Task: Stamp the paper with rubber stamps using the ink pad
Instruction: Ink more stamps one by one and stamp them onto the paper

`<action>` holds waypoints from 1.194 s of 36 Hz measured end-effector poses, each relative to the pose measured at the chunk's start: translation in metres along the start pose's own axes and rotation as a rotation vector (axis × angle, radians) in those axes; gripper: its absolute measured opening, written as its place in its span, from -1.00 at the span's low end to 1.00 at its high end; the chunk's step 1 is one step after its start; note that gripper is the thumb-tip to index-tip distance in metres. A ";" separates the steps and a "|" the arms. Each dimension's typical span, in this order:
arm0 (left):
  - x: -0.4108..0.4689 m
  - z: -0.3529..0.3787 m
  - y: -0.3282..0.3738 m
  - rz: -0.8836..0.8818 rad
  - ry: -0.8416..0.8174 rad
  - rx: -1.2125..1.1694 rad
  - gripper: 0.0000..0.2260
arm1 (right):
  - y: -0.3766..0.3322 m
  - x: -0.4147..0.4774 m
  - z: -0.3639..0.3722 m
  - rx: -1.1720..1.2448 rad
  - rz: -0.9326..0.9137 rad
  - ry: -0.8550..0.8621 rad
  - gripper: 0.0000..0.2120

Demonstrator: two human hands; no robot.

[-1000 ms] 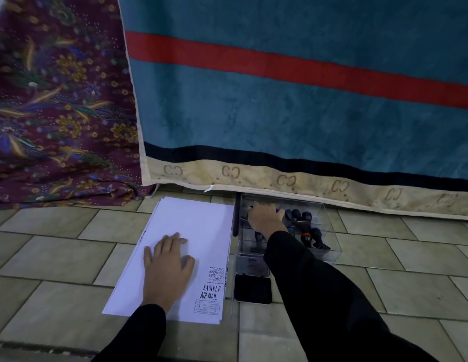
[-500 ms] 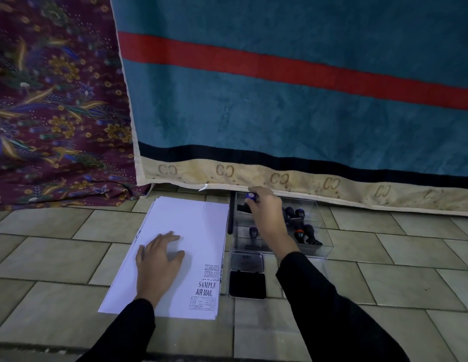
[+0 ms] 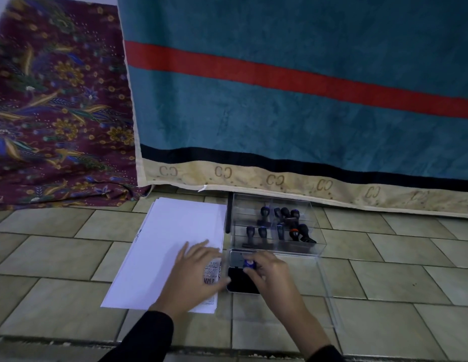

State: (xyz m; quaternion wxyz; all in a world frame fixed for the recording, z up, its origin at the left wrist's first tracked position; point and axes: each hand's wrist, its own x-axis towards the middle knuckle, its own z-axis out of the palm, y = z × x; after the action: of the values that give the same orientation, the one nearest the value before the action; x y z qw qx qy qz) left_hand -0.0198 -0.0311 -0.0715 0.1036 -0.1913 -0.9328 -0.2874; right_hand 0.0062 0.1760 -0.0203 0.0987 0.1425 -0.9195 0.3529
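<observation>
Paper (image 3: 173, 239) lies in a white stack on the tiled floor (image 3: 384, 280), left of the stamping gear, with its far edge near the hem of a hanging teal blanket (image 3: 280, 100). It looks light, thin and limp, and likely to slide on the tiles or shift sheet over sheet. It wants a flat palm pressing down rather than a pinch at an edge. The top sheet is blank except for a column of dark printed marks on its near right side, partly covered. The left hand (image 3: 193, 280) rests flat there, fingers straight and a little spread, holding nothing.

Just right of the stack stands a clear plastic box (image 3: 317, 239) holding several dark, knob-handled spare stamps (image 3: 280, 223), some upright, some tipped over. In front of the box sits the ink pad (image 3: 238, 283), small and black, with its lid (image 3: 237, 257) folded back. It is probably light enough to skid if pushed.

Smallest is the stamp (image 3: 248, 263), with a blue-topped knob. It is pinched in the curled fingers of the right hand (image 3: 276, 275) over the pad. Whether its face touches the ink I cannot tell. It is hard and rigid, and best held by the knob and kept upright.
</observation>
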 end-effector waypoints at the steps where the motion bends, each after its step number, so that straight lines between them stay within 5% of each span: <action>1: 0.000 0.005 0.005 0.029 -0.032 0.005 -0.39 | 0.000 -0.001 0.001 -0.002 -0.002 -0.013 -0.76; 33: 0.000 0.010 0.012 0.001 -0.083 -0.068 -0.34 | -0.005 -0.015 0.008 -0.099 -0.026 -0.058 -0.74; 38: 0.000 -0.015 -0.022 -0.193 0.243 -0.121 -0.72 | -0.004 -0.014 0.008 -0.038 0.034 -0.063 -0.70; 43: 0.001 -0.016 -0.053 -0.421 0.113 0.100 -0.62 | -0.014 0.011 0.007 0.092 0.093 0.034 -0.73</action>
State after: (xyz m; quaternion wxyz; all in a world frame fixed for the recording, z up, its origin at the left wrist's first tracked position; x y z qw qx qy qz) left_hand -0.0414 -0.0804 -0.0842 0.1026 0.0296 -0.9579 -0.2664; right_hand 0.0004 0.1591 -0.0133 0.0912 0.0982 -0.9060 0.4014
